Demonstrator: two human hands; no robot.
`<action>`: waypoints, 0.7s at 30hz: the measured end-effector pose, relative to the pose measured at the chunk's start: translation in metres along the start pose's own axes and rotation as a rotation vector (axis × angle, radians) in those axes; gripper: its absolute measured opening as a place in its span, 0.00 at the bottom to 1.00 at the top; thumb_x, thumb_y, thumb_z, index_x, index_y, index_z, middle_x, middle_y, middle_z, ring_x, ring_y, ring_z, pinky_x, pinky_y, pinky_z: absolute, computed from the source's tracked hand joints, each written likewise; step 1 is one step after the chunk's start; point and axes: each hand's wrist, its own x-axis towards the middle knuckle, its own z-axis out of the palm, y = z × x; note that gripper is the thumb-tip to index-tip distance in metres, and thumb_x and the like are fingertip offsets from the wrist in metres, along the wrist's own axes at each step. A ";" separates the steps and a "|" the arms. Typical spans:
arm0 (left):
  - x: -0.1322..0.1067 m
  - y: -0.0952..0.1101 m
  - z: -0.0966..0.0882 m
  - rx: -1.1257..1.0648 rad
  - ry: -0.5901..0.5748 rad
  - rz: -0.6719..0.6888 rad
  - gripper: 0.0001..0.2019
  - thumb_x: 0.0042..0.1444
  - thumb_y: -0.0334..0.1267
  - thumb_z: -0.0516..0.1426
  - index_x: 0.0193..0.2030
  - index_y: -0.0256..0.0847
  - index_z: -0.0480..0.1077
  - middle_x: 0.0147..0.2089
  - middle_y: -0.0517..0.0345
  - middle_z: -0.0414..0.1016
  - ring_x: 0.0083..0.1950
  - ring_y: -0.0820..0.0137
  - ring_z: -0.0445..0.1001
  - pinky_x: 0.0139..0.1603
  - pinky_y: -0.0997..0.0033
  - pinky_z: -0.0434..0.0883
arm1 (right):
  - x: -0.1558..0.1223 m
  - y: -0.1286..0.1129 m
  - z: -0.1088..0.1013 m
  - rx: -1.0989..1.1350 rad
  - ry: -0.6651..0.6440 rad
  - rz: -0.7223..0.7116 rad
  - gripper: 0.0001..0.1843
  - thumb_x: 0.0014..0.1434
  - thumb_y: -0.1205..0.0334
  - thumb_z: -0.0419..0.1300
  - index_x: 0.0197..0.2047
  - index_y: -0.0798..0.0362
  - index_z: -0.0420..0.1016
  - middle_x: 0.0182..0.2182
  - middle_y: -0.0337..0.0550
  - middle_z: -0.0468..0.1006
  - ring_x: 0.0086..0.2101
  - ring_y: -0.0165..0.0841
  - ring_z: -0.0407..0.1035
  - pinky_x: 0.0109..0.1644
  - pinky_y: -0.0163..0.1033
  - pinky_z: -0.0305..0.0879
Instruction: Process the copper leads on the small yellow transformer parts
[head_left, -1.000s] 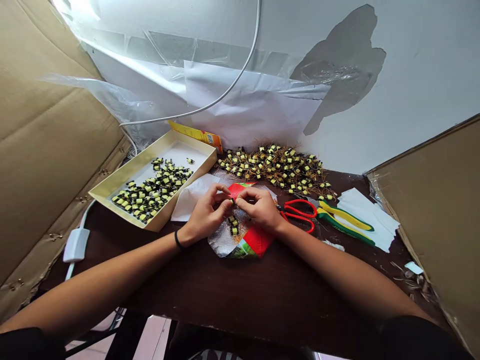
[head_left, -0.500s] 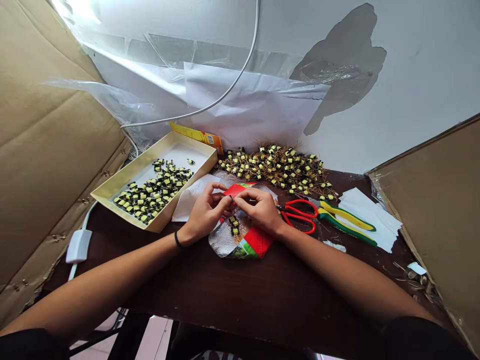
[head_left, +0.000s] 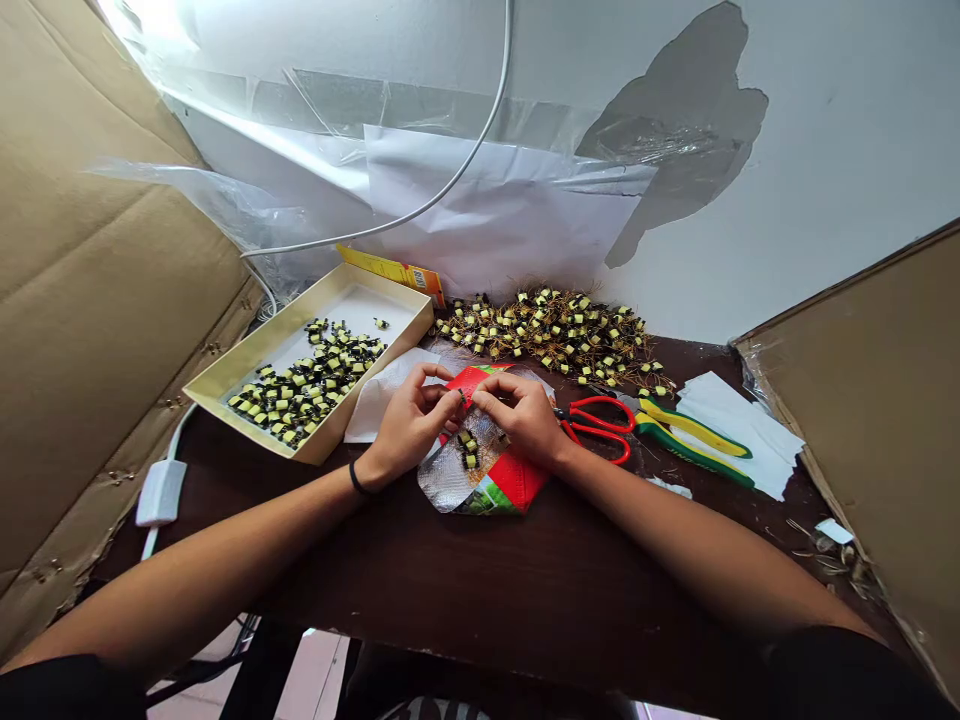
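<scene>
Thumb and fingers of my left hand (head_left: 412, 420) are closed in a pinch on a small transformer coil, mostly covered by the fingertips. Facing it, my right hand (head_left: 525, 412) pinches close to the coil; whatever is between those fingertips is too fine to make out. Both hands are above a red, green and silver foil pouch (head_left: 446, 487) lying flat on the table. A few yellow-and-black transformer coils (head_left: 469, 450) rest on the silver part, below the fingers.
A shallow cream box (head_left: 315, 452) at left holds many coils without long wires. Behind my hands lies a heap of coils with copper leads (head_left: 570, 335). Red-handled scissors (head_left: 604, 425) and yellow-green pliers (head_left: 694, 440) lie right, near white paper (head_left: 772, 450). Cardboard walls flank the table.
My right fingertips have drawn slightly to the right, widening the gap from my left fingertips. My left hand keeps its pinch in nearly the same place.
</scene>
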 end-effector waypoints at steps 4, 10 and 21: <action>0.000 -0.001 0.000 0.000 -0.005 0.001 0.20 0.50 0.46 0.62 0.42 0.40 0.58 0.23 0.66 0.72 0.22 0.75 0.71 0.25 0.76 0.70 | 0.000 0.000 0.000 0.032 -0.001 0.017 0.10 0.54 0.57 0.60 0.26 0.55 0.72 0.25 0.38 0.73 0.29 0.29 0.66 0.38 0.36 0.62; 0.000 0.001 0.000 0.006 -0.005 -0.002 0.21 0.49 0.48 0.62 0.42 0.39 0.59 0.24 0.65 0.72 0.23 0.74 0.71 0.25 0.76 0.70 | 0.000 0.003 0.002 0.052 0.021 -0.015 0.10 0.54 0.57 0.61 0.26 0.54 0.72 0.24 0.37 0.73 0.28 0.29 0.66 0.37 0.36 0.62; -0.001 0.002 0.001 0.020 0.003 -0.031 0.22 0.48 0.48 0.63 0.42 0.39 0.59 0.23 0.65 0.73 0.23 0.74 0.71 0.23 0.77 0.69 | -0.004 -0.004 0.003 -0.215 0.051 -0.243 0.09 0.58 0.63 0.59 0.26 0.52 0.72 0.25 0.38 0.75 0.28 0.30 0.66 0.34 0.36 0.62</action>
